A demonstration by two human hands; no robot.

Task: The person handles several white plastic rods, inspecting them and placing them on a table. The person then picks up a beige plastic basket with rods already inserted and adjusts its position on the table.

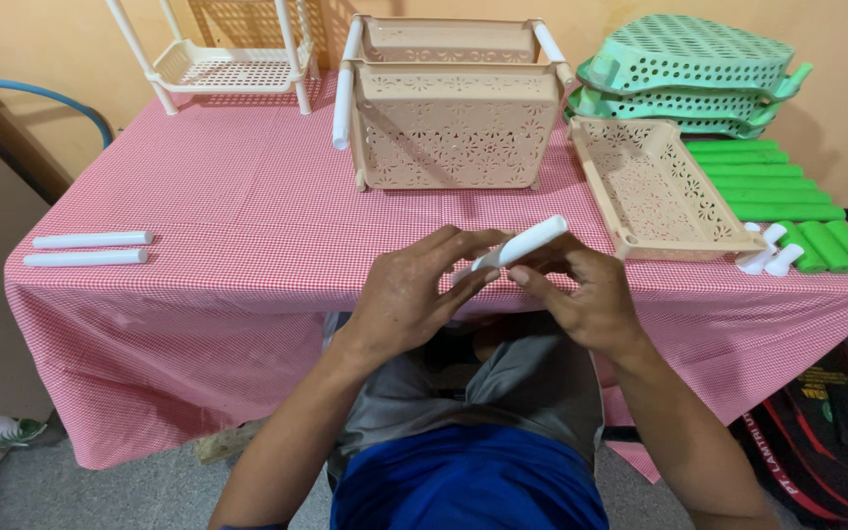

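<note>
Both hands meet over the near edge of the counter on one white tube. The left hand has its grip closed around the tube's lower end, fingers curled over it and thumb underneath. The right hand pinches the same tube from the right side, fingertips pressed to it near the middle. The tube is tilted, its free end pointing up and to the far right, lifted just above the red checked cloth.

Just beyond the hands lies a beige basket with white tubes fitted at its corners. To its right a beige tray leans at a tilt. Far right sits a stack of green trays, with green tubes in a row nearer. Short white pieces lie by the tray's near corner. Two white tubes lie side by side at the left edge. A white rack stands far left.
</note>
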